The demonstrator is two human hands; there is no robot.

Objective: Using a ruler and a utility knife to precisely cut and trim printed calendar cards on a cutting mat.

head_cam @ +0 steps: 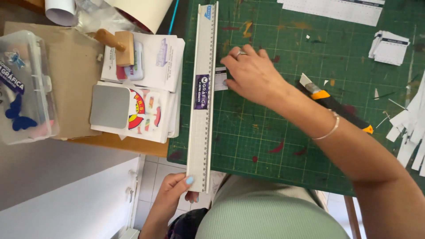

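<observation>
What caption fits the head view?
Left hand grips a long ruler on a green cutting mat; right hand presses a small paper slip.

Left hand: we grip the near end of the long metal ruler (202, 95) with our left hand (173, 191), thumb on top.
Ruler: it lies lengthwise along the left edge of the green cutting mat (283, 132).
Right hand: our right hand (251, 73) presses a small printed paper slip (220, 79) flat against the ruler's right edge.
Knife: an orange and black utility knife (333, 105) lies on the mat, partly under our right forearm.
Scraps: cut white paper strips (409, 128) lie at the mat's right side.
</observation>
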